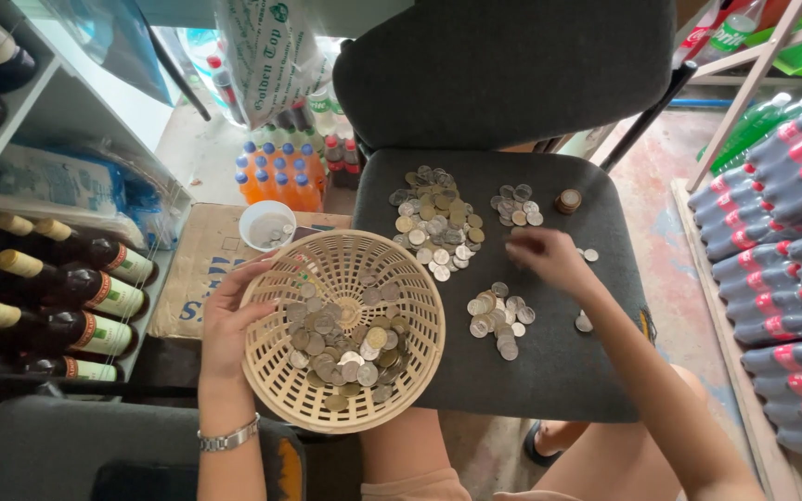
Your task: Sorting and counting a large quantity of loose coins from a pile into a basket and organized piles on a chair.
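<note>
The left hand clasps the rim of a cream woven basket full of mixed coins, held over the chair seat's front-left corner. The right hand hovers mid-seat with fingers curled down over loose coins; whether it pinches one, I cannot tell. Sorting seems under way: a large pile and a smaller pile near the back edge, a stack beside them, another pile toward the front; the next move likely calls for matching a coin to its pile.

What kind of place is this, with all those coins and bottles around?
Probably a small shop or its storeroom: shrink-wrapped soda bottles stacked at one side, dark bottles on a shelf, and someone sorting coins from a basket on a chair seat.
</note>
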